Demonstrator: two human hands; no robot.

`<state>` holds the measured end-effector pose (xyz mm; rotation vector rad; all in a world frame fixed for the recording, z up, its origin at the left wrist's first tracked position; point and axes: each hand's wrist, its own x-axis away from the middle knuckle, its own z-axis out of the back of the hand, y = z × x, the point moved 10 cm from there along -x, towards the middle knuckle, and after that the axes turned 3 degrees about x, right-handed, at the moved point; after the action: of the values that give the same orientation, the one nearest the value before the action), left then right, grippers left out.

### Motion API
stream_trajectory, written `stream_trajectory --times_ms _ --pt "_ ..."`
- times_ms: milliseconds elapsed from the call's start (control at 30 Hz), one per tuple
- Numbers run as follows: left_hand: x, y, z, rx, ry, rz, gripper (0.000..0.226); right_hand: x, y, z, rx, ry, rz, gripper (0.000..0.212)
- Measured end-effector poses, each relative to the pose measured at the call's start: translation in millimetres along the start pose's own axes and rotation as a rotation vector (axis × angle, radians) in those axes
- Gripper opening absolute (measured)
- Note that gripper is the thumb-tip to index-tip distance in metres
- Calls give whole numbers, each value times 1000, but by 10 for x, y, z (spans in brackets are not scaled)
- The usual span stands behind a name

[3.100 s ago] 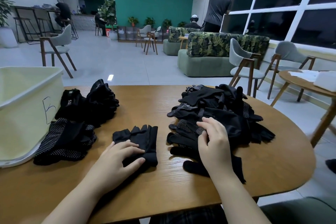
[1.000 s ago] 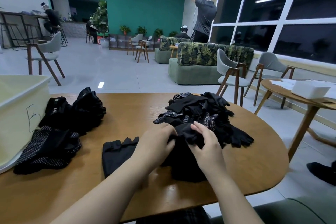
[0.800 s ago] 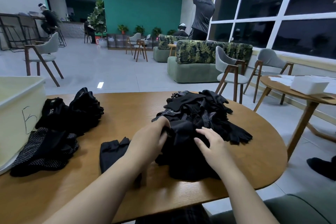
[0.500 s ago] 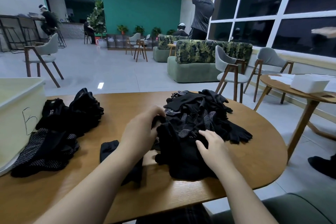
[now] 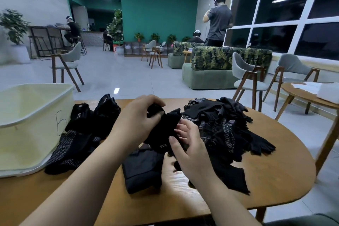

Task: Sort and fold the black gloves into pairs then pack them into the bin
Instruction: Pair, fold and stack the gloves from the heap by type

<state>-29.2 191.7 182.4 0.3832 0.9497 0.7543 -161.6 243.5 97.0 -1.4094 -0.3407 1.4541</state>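
Both hands hold one black glove (image 5: pixel 163 130) lifted above the wooden table (image 5: pixel 275 176). My left hand (image 5: pixel 136 121) grips its upper end with curled fingers. My right hand (image 5: pixel 187 145) pinches its lower cuff, which bears small white lettering. Under it a plain black glove (image 5: pixel 143 170) lies flat on the table. A loose heap of black gloves (image 5: pixel 225 130), some with white dots, sits to the right. Sorted glove stacks (image 5: pixel 88 124) lie at the left beside the cream bin (image 5: pixel 27 124).
The bin stands on the table's left end with a handwritten mark on its side. A second round table (image 5: pixel 311 95) with white items stands at the right. Chairs, green sofas and several people are farther back in the room.
My left hand left the flat glove, joined my right hand at the heap, and together they pulled one glove up and toward the table's middle.
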Motion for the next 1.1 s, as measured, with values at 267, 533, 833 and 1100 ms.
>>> stream_trajectory --times_ms 267,533,833,1100 --pt "37 -377 165 -91 -40 77 19 -11 17 -363 86 3 -22 30" --pt "256 -833 100 -289 -37 22 40 77 236 -761 333 -154 -45 30" --pt "1025 -1318 -322 -146 -151 172 23 206 519 -826 422 -245 -204 42" --pt "1153 -1350 -392 -118 -184 221 26 257 435 -802 425 -199 -166 49"
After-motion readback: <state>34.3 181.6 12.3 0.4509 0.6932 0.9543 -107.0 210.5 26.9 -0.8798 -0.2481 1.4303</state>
